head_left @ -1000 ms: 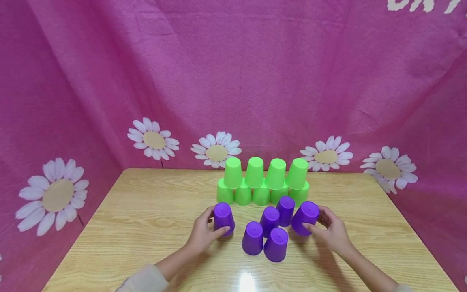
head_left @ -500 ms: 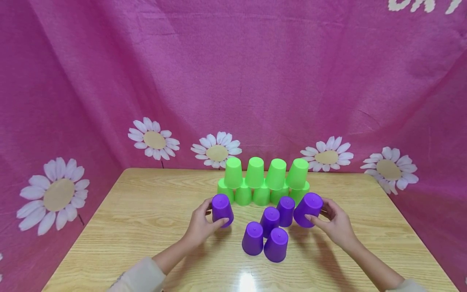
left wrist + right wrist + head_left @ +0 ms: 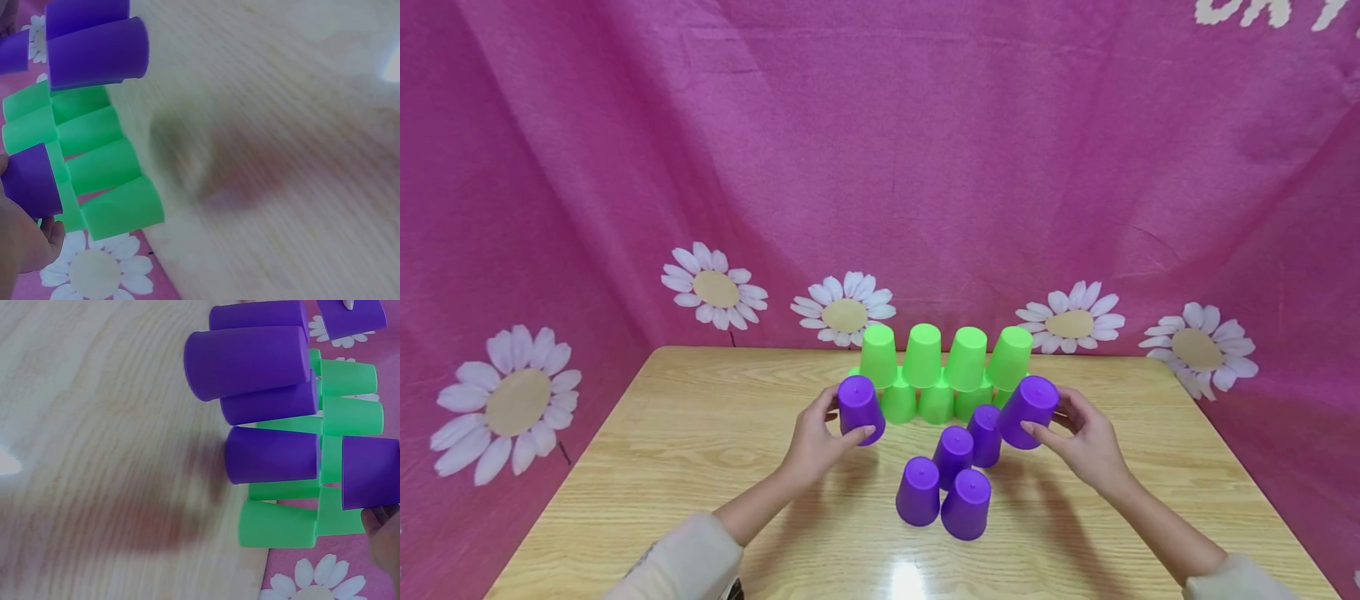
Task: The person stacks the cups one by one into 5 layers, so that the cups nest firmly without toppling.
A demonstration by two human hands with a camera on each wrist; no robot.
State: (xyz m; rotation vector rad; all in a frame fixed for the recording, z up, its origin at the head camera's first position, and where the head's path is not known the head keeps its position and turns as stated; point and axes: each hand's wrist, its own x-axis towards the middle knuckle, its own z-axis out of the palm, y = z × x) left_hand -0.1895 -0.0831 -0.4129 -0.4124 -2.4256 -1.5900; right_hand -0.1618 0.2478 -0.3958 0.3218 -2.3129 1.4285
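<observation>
My left hand grips an upside-down purple cup by its side, raised off the table in front of the left end of the green cups. On the right, my right hand holds another purple cup, slightly tilted and lifted too; the right wrist view shows fingers under this cup. Between the hands, several purple cups stand mouth down on the table. Behind them two rows of green cups are stacked, the upper ones resting across the lower ones.
The wooden table carries everything. A pink cloth with white daisies hangs close behind and along both sides. The green stack stands near the table's back edge, with the purple cups just in front of it.
Both hands have raised their purple cups off the table, upward in the head view. The left cup now overlaps the green stack's left end. The standing cups have not moved.
</observation>
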